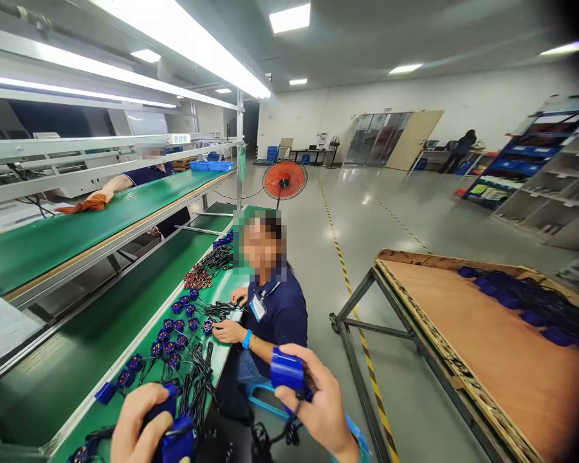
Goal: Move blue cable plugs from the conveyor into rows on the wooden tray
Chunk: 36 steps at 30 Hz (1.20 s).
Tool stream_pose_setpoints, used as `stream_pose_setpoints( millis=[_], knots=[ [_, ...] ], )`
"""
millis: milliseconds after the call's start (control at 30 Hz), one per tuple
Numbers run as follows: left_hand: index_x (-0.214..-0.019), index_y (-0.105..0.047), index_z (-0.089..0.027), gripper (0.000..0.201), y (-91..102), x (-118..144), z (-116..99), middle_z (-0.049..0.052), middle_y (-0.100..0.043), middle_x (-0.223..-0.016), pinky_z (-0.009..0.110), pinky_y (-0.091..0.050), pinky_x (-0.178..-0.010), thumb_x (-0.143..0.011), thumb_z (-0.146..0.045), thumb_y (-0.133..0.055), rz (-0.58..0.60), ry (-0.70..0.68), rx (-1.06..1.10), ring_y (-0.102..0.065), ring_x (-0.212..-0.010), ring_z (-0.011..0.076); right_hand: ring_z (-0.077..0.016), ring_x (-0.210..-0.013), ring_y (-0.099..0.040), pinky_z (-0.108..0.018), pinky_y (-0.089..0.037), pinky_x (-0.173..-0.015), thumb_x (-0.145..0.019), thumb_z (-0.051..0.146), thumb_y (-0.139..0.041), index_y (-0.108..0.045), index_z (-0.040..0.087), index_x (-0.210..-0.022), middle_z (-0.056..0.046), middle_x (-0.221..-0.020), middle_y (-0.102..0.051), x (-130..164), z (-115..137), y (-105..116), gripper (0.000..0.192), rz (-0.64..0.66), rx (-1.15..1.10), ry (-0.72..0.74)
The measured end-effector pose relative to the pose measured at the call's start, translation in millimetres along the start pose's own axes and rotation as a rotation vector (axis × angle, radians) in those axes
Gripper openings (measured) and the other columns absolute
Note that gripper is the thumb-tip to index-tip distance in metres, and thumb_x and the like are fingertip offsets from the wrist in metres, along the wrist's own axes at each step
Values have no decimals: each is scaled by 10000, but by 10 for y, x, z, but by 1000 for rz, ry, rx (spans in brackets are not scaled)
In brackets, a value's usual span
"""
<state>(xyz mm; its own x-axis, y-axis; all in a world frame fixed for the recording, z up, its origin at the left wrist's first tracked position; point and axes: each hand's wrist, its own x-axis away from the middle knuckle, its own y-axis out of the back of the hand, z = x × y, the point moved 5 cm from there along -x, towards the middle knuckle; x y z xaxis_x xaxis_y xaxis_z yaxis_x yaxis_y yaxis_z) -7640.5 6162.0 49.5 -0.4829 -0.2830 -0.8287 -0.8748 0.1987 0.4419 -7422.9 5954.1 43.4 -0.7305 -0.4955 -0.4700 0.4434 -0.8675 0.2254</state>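
Observation:
My left hand [137, 427] is closed around blue cylindrical housings [179, 440] at the bottom of the view; two seem to be in it. Raised over the bench's near side, my right hand [321, 399] grips a blue cylindrical housing [287, 369] between thumb and fingers. A black cable [292, 427] hangs below that hand. Left of it, on the green bench [94, 421], lie several similar blue housings [170, 347] with copper-coloured parts inside. Bundled black cables [197, 376] lie beside them along the bench edge.
A seated co-worker [280, 308] handles parts at the bench. Right stands a wooden-topped cart [453, 321] carrying blue housings with cables [506, 296]. A red fan [284, 181] stands behind the co-worker. Across the line, another person's arm [110, 188] holds an orange cloth [84, 204].

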Motion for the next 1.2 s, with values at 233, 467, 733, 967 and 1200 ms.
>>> stream_pose_setpoints(
  millis=[233,467,733,967,1200],
  knots=[
    [-926,-540,-235,298,-851,-214,-716,148,-582,-1043,540,-530,-823,-871,-501,-416,134,-197,186,-586,-1009,318,-209,-788,-725,-241,-621,-695,-774,492,-751,-657,238,-1115,-90,-987,-741,557,-246,1337,436,-326,230,-154],
    [-884,-555,-183,228,-1884,-556,-1772,144,-560,-1064,504,-528,-808,-738,-339,-476,267,-422,433,-574,-998,292,-191,-831,-717,-198,-603,-711,-813,430,-731,-646,189,-1137,-92,-1012,-730,1101,-288,2778,412,-615,371,-219],
    [-906,-571,-146,245,-3380,-867,-3235,164,-534,-1067,488,-510,-752,-693,-265,-540,307,-660,739,-546,-989,303,-194,-806,-704,-258,-611,-671,-792,462,-755,-641,184,-1122,-94,-1010,-718,1690,-230,4540,446,-972,376,-138],
    [-918,-551,-157,263,-4509,-1060,-4707,139,-531,-1045,430,-490,-736,-735,-342,-519,379,-791,1048,-537,-954,267,-219,-767,-678,-327,-585,-657,-703,606,-781,-678,188,-1042,-109,-949,-713,2497,336,5577,548,-1395,874,-181],
    [-908,-527,-189,299,-5549,-990,-6153,104,-553,-1015,406,-461,-769,-698,-398,-565,542,-830,1287,-536,-933,246,-253,-824,-673,-403,-567,-730,-652,700,-748,-658,270,-1183,-124,-1037,-697,3032,362,6123,689,-1665,1041,-544]
  ],
)
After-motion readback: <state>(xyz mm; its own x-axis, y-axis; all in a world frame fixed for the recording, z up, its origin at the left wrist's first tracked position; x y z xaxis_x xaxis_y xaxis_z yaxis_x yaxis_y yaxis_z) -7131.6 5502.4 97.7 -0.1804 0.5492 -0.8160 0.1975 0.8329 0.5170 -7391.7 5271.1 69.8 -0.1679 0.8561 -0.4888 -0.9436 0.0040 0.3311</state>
